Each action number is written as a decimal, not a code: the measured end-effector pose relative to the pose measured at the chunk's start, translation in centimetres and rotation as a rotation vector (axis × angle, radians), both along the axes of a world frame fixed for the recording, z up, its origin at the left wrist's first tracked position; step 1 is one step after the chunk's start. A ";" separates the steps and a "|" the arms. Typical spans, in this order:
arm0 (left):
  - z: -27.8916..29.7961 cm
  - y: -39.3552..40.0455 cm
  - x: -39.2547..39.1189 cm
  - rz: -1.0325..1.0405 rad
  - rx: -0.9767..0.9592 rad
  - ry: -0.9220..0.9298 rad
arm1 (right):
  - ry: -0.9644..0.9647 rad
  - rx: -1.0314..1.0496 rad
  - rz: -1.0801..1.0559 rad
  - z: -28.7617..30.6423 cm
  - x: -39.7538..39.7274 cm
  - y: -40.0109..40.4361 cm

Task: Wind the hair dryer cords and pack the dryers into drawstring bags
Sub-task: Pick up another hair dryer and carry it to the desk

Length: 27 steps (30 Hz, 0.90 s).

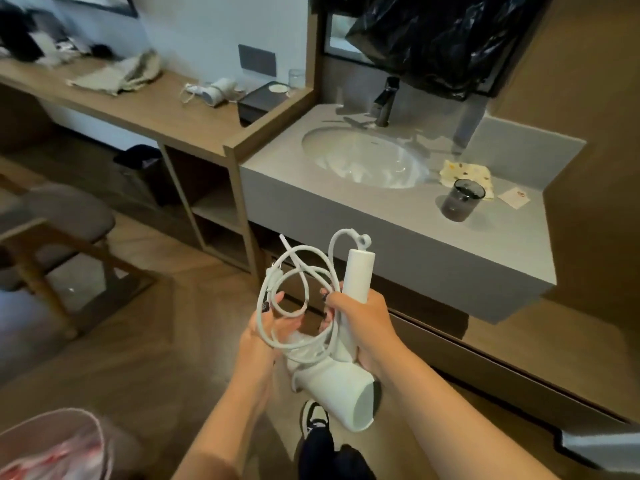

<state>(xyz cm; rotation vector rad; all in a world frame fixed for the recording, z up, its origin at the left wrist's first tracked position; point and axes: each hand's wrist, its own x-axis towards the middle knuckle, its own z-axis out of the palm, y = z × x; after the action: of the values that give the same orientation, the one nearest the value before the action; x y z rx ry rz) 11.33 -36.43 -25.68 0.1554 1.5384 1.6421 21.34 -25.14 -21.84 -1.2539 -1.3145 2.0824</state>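
My right hand (pixel 363 323) grips the handle of a white hair dryer (pixel 346 393), handle pointing up and barrel down toward me. Its white cord (pixel 298 271) loops in loose coils to the left of the handle. My left hand (pixel 266 327) holds those coils, fingers curled through them. A second white hair dryer (pixel 216 91) lies on the wooden counter (pixel 156 109) at the back. Beige drawstring bags (pixel 121 76) lie crumpled farther left on that counter.
A grey vanity with a white sink (pixel 363 157) and faucet (pixel 386 102) stands ahead right, with a dark glass (pixel 462 200) and a patterned cloth (pixel 465 171) on it. A chair (pixel 52 223) stands at left, a bin (pixel 52 448) at bottom left.
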 end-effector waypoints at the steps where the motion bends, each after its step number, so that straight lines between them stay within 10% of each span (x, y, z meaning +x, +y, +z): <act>1: -0.1 0.3 -0.7 0.030 -0.005 -0.017 | -0.011 -0.015 -0.016 -0.4 -1.1 0.3; 27: -0.1 11.8 -29.0 0.175 -0.130 0.217 | -0.076 -0.136 -0.044 -2.1 -30.8 11.9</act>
<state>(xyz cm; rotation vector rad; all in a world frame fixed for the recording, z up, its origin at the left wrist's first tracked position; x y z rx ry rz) -17.66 -24.65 -25.79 0.1351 1.8631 1.6973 -9.51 -13.22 -23.93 -1.4189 -1.1821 2.1430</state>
